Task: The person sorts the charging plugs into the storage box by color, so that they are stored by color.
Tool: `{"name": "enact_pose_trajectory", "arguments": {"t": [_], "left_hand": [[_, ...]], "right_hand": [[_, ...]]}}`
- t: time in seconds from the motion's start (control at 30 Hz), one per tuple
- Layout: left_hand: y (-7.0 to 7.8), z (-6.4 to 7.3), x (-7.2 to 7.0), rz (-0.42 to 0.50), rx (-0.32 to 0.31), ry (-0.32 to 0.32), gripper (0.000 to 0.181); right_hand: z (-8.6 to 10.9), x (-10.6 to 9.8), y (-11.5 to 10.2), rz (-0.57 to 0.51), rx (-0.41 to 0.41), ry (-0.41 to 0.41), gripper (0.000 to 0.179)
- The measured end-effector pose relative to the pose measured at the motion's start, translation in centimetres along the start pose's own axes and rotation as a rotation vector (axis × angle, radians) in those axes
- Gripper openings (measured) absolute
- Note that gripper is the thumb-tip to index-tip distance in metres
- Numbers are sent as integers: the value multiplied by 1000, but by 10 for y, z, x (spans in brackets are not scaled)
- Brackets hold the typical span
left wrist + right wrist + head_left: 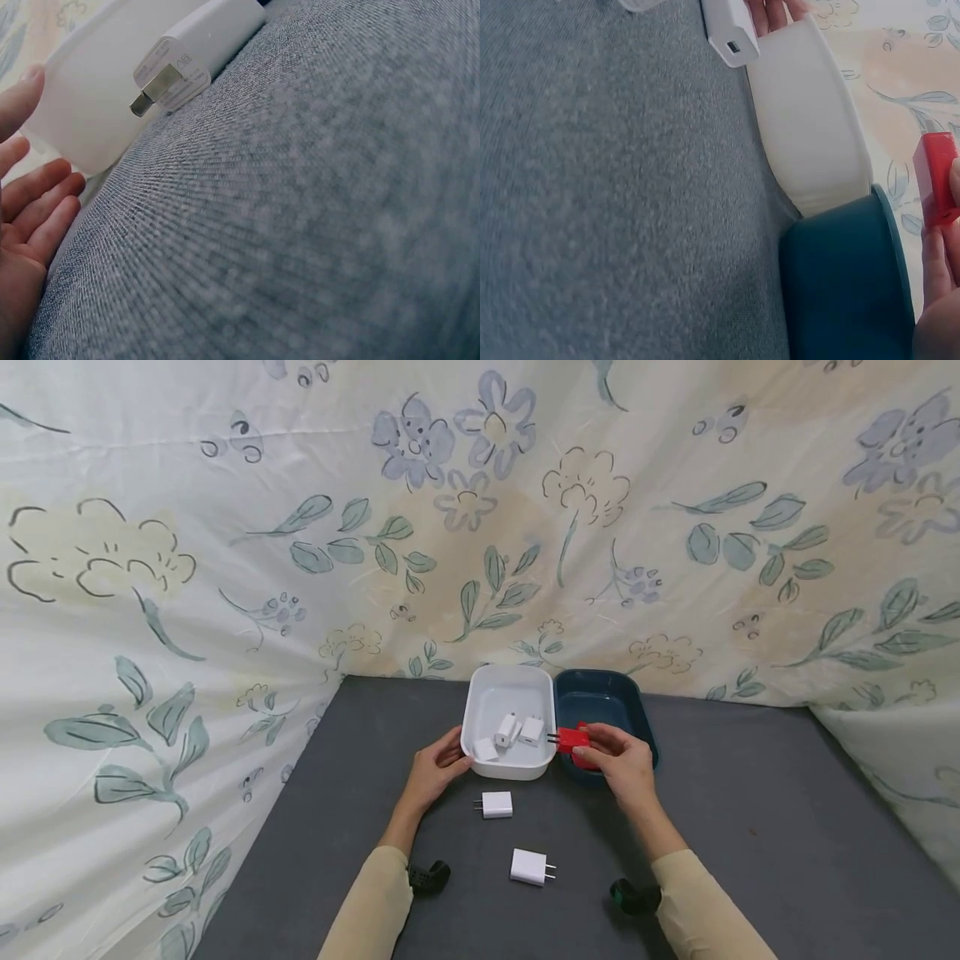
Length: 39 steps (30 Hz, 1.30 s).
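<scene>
My right hand (626,768) pinches a red charger plug (573,741) over the edge where the two boxes meet, its prongs pointing left. In the right wrist view the red charger (934,176) stands above the rim level. More red shows just below it in the dark teal box (648,727), partly covered by the hand. My left hand (431,772) touches the left side of the white box (510,770) near its front corner, fingers relaxed. Inside that box lie several white chargers (531,731). The left wrist view shows fingertips (56,176) against the box's outer wall.
On the dark grey tabletop (720,827), a white charger (497,805) lies just in front of the white box. Another white charger (528,867) lies nearer, prongs to the right. A flowered cloth (480,527) hangs behind and at both sides.
</scene>
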<state>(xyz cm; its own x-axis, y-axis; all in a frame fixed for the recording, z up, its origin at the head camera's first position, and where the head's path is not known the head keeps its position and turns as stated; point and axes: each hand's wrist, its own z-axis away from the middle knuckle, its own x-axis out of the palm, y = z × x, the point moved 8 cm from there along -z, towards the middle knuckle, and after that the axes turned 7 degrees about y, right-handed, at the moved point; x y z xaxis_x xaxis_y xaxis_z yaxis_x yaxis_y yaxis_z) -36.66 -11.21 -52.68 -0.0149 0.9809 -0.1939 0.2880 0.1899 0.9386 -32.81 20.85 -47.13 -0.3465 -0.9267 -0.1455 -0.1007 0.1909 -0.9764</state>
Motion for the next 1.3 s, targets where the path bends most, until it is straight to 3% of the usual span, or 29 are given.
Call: {"name": "enact_pose_trajectory", "arguments": {"t": [0.27,0.5,0.63,0.9,0.93,1.0,1.3], "left_hand": [[2,2,1,-20,27,-3,65],[27,6,0,46,23,-64,65],[35,7,-1,34,41,-68,64],[30,7,1,17,3,-73,64],[29,7,1,18,-5,-74,64],[28,7,1,22,-16,-73,65],[32,7,1,23,16,-71,64]], "right_hand": [[-5,-5,1,46,-42,7,51],[-14,-15,-3,71,-66,38,49],[-17,-18,-5,86,-71,49,51],[-27,-25,0,141,-55,81,50],[-34,-27,11,142,-79,92,49],[-37,-30,11,141,-69,96,48],[-41,-38,9,225,-16,103,51]]}}
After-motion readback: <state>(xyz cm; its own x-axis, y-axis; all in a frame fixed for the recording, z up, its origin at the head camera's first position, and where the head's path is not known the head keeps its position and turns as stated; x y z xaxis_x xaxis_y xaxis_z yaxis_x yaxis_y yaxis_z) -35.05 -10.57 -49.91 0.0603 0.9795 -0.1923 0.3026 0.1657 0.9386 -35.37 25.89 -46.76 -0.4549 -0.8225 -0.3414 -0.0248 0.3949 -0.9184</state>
